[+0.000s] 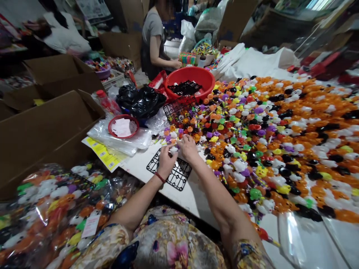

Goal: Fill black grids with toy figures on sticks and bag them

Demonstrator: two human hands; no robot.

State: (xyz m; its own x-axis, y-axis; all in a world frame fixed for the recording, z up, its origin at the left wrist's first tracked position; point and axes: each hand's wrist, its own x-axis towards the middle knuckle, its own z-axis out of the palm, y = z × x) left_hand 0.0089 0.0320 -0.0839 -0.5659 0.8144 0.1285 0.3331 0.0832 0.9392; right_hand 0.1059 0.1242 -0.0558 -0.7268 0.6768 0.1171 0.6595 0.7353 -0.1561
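Note:
A black plastic grid rack point(181, 172) lies on the white table in front of me, partly covered by my hands. My left hand point(166, 163), with a dark red beaded bracelet at the wrist, is over the rack's left part. Its fingers are closed at a small white toy point(174, 150). Beside it, my right hand point(189, 148) reaches to the near edge of the toy pile, fingers curled together. What its fingertips hold, if anything, is too small to make out. Small figure-topped sticks point(170, 135) in purple, white and orange lie just beyond both hands.
A broad heap of colourful toy heads point(252, 142) covers the right side. A red basin point(206, 93) holds black racks; another rack point(179, 111) leans before it. Left are a red basket point(112, 131) with papers, plastic bags, cardboard boxes point(47, 142) and bagged toys point(53, 209). Another person point(154, 41) works behind.

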